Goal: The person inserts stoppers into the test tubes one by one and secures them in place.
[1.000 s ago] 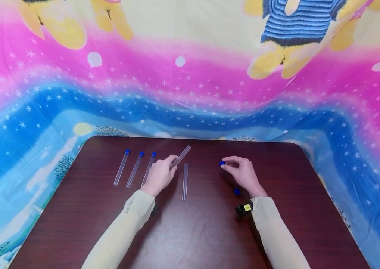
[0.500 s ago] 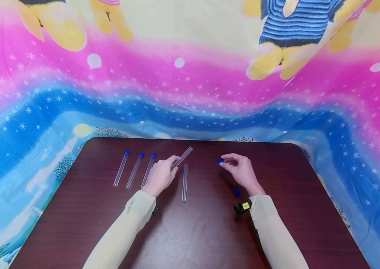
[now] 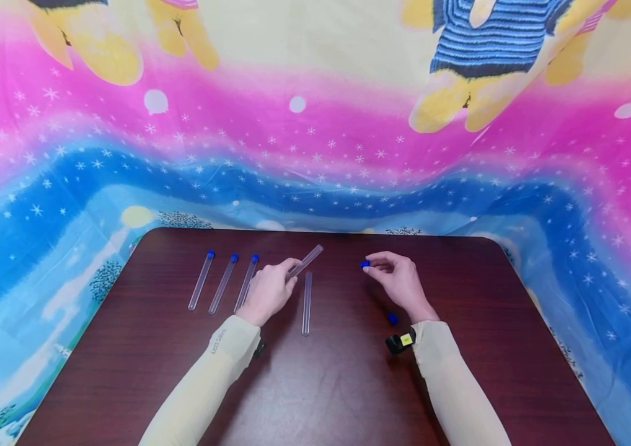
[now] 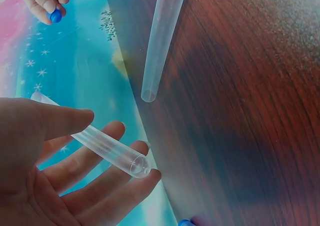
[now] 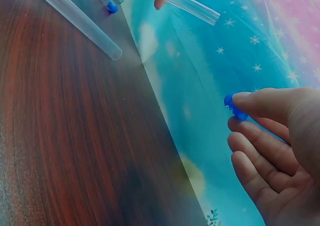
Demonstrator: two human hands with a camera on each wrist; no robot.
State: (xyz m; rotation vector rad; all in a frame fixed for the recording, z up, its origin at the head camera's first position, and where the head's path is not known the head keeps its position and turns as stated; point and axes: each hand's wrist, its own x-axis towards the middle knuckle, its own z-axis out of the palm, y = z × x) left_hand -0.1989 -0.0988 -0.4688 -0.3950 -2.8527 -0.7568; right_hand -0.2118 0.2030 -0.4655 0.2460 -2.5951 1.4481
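Observation:
My left hand (image 3: 269, 290) holds an uncapped clear test tube (image 4: 112, 153) between thumb and fingers, tilted with its open end up and to the right in the head view. Between thumb and forefinger, my right hand (image 3: 401, 283) pinches a small blue cap (image 5: 235, 107), apart from the tube. A second uncapped test tube (image 3: 307, 303) lies on the table between the hands. Below my right hand a loose blue cap (image 3: 392, 318) rests on the wood.
Several test tubes with blue caps lie side by side on the left, among them a capped tube (image 3: 201, 280); the nearest is partly behind my left hand. The dark wooden table (image 3: 315, 390) ends at a patterned cloth (image 3: 315, 186).
My right hand with the blue cap has moved slightly up and left. The tube in my left hand has tipped a little further right. The things on the table have stayed put.

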